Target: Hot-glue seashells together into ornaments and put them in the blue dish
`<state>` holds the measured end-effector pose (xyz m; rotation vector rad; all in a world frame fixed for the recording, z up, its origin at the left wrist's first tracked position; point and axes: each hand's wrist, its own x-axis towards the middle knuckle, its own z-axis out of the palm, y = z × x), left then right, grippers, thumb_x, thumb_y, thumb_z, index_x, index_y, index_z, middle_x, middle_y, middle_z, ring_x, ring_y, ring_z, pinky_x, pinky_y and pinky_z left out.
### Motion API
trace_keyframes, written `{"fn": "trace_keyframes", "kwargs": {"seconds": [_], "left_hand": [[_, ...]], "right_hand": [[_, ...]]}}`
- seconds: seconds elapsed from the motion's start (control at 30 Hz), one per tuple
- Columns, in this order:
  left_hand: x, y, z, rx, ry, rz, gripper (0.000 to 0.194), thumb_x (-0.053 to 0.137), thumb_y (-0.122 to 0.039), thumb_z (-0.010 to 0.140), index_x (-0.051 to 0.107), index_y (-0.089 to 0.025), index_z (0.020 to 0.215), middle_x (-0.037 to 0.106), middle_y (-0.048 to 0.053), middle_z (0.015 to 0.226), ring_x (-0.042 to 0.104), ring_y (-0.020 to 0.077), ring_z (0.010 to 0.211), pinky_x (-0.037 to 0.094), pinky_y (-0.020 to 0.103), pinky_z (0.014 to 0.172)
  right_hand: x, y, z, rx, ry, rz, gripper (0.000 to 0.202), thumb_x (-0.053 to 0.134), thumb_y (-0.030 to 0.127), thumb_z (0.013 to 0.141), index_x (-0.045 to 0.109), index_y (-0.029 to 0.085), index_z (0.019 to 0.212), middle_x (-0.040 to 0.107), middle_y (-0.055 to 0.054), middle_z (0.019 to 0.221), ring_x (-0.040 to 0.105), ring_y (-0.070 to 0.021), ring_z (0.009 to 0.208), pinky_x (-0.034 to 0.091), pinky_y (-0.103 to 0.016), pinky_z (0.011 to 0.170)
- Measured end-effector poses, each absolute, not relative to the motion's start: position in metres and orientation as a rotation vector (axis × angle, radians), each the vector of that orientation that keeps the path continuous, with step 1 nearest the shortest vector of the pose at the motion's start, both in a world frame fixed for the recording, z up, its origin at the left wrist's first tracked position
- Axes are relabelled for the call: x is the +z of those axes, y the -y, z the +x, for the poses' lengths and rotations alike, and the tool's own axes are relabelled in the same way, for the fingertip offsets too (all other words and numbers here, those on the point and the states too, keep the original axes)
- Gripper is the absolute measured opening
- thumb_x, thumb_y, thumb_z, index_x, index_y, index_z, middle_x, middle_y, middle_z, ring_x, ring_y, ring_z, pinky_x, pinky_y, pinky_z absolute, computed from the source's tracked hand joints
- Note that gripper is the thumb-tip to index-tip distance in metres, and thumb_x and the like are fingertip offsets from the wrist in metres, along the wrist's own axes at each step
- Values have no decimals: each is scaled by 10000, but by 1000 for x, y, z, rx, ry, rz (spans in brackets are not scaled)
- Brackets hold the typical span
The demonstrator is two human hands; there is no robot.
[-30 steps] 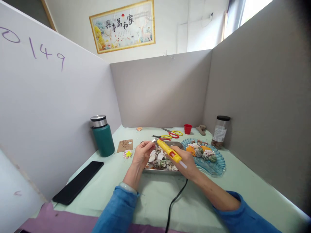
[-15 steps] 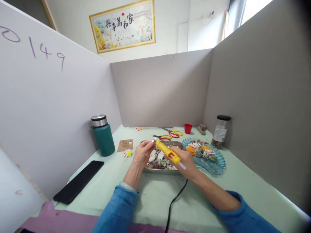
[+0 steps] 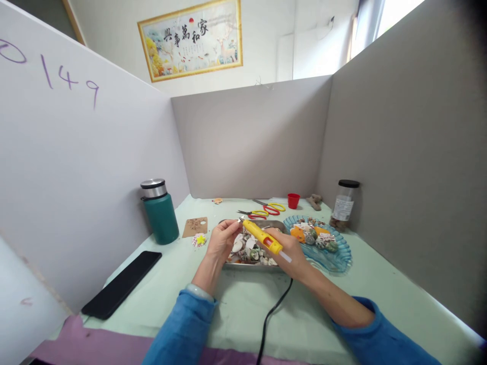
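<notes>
A yellow hot glue gun (image 3: 262,236) is in the grip of my right hand (image 3: 288,252), a pale glue stick poking from its rear. Its metal nozzle points up and left, right by the fingertips of my left hand (image 3: 221,242). Those fingers are pinched together; whatever they hold is too small to make out. Both hands are over a metal tray (image 3: 251,266) filled with mixed seashells (image 3: 249,247). From beneath the right hand a black cord (image 3: 272,313) runs to the table's front edge.
On the right are a blue glass plate (image 3: 340,258) of shells and a black-lidded jar (image 3: 343,205). Behind the tray lie scissors (image 3: 274,208) and a red cup (image 3: 293,201). A green bottle (image 3: 160,215), black phone (image 3: 124,284) and brown card (image 3: 195,227) are at left.
The whole view has shifted very slightly. Both hands and the glue gun keep nearly the same pose, the nozzle still at the left fingertips.
</notes>
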<state>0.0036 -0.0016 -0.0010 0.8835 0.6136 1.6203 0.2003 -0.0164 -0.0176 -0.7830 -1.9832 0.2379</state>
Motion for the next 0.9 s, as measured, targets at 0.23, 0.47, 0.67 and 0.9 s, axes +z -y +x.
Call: {"fn": "trace_keyframes", "kwargs": {"seconds": [0.23, 0.47, 0.67, 0.9], "left_hand": [[1, 4, 4, 1630, -636, 879, 260, 865, -225, 501, 690, -123, 665, 679, 26, 662, 618, 110, 662, 470, 259, 762], [2, 0, -4, 1733, -581, 828, 240, 849, -217, 534, 681, -130, 681, 671, 11, 664, 613, 93, 667, 464, 243, 752], [7, 2, -8, 1758, -553, 832, 235, 845, -227, 550, 670, -140, 680, 672, 10, 677, 621, 97, 678, 476, 251, 769], [9, 4, -10, 1798, -577, 816, 279, 861, -240, 515, 660, -147, 685, 675, 13, 675, 634, 114, 694, 487, 271, 773]], "right_hand": [[-8, 22, 202, 278, 1946, -932, 228, 525, 434, 872, 596, 218, 895, 613, -2, 721, 547, -153, 631, 390, -239, 605], [-1, 15, 205, 375, 1954, -1137, 349, 566, 528, 813, 595, 209, 952, 618, -3, 707, 546, -171, 630, 380, -255, 594], [6, 14, 184, 497, 2281, -1158, 350, 541, 375, 833, 565, 187, 1128, 673, -92, 1018, 612, -226, 877, 387, -270, 686], [13, 10, 156, 633, 2472, -1021, 288, 455, 362, 884, 632, 172, 1008, 696, -86, 951, 614, -202, 793, 393, -260, 648]]}}
